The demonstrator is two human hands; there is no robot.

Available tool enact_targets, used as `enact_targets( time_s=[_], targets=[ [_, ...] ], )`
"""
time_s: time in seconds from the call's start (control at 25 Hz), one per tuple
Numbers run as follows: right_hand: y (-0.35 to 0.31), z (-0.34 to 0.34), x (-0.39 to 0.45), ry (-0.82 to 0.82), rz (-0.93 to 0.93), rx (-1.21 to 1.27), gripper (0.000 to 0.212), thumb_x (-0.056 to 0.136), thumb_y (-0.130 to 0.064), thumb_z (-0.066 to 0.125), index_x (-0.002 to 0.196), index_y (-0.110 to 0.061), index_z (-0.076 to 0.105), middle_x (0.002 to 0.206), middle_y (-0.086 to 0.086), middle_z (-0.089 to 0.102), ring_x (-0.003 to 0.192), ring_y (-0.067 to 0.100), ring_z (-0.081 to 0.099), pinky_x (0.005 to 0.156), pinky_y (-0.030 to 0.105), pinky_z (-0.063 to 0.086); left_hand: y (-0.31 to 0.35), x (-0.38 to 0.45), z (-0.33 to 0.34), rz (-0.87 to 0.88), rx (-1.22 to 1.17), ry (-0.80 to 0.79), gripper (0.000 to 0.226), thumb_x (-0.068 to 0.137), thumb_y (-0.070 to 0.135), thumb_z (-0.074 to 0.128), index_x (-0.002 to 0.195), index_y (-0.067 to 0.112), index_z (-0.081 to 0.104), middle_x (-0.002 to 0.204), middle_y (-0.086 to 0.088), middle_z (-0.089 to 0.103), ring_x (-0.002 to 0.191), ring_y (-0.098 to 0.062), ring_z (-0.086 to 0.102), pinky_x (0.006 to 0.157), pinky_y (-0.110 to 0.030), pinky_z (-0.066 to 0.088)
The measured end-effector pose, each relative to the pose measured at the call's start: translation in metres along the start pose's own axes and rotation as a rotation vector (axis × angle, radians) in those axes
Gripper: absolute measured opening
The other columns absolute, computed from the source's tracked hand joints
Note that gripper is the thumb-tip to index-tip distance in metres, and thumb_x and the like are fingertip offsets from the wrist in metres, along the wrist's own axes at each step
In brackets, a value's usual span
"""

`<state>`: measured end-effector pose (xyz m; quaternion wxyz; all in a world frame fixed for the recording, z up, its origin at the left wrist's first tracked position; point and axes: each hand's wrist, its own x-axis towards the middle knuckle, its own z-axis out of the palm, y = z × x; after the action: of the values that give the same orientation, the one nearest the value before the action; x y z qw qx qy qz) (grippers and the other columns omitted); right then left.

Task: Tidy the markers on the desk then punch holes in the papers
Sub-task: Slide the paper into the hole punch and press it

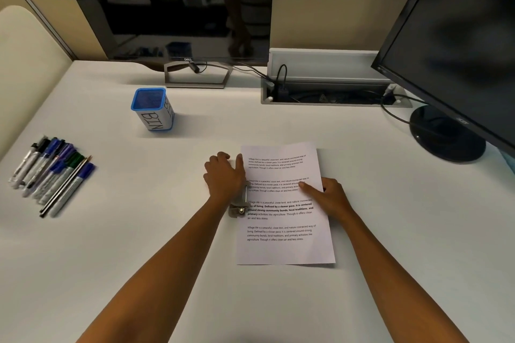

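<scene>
Punching step was on: your left hand (224,175) pressed flat on hole punch (239,203) at papers (284,231) left edge, grip spread, right hand (326,195) fingers spread pinning sheet. Markers (50,172) sat far left of papers, outside blue bin (152,108). Next probably firm downward push.

Two bare forearms are seen from elbow to wrist. No sleeve, watch, bracelet or ring is worn on either. The left hand (224,175) and the right hand (327,195) are ungloved. Fingernails are short and unpainted where visible. No markings are seen on the arms.
</scene>
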<state>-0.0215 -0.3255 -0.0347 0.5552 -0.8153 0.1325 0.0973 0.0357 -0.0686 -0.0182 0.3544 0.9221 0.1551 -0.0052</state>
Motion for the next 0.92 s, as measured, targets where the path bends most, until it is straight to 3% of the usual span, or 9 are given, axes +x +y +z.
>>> enact_targets(
  time_s=[0.44,0.68,0.92],
  targets=[
    [0.002,0.004,0.000,0.043,0.002,-0.013,0.022,0.085,-0.034,0.074,0.102,-0.018,0.074,0.091,-0.011,0.073,0.073,-0.014,0.066,0.060,0.004,0.047,-0.013,0.002,0.022,0.148,0.027,0.135,0.052,0.095,0.052,0.039,0.126,0.012,0.052,0.130,-0.007,0.052,0.126,-0.027,0.045,0.109,-0.045,0.029],
    [0.005,0.005,-0.001,0.059,-0.003,-0.006,0.020,0.085,-0.033,0.074,0.099,-0.019,0.074,0.089,-0.011,0.073,0.073,-0.012,0.067,0.060,0.006,0.048,-0.017,0.005,0.025,0.140,0.044,0.063,0.053,0.098,0.051,0.039,0.138,0.016,0.044,0.150,-0.005,0.040,0.149,-0.025,0.019,0.122,-0.050,0.002],
    [0.007,0.007,0.000,0.071,-0.009,0.004,0.029,0.084,-0.035,0.075,0.105,-0.016,0.074,0.098,-0.008,0.075,0.085,0.000,0.071,0.068,0.012,0.055,-0.026,0.006,0.028,0.174,0.121,0.062,0.060,0.095,0.058,0.032,0.138,0.018,0.043,0.154,-0.001,0.034,0.152,-0.022,0.010,0.121,-0.052,-0.008]
  ],
)
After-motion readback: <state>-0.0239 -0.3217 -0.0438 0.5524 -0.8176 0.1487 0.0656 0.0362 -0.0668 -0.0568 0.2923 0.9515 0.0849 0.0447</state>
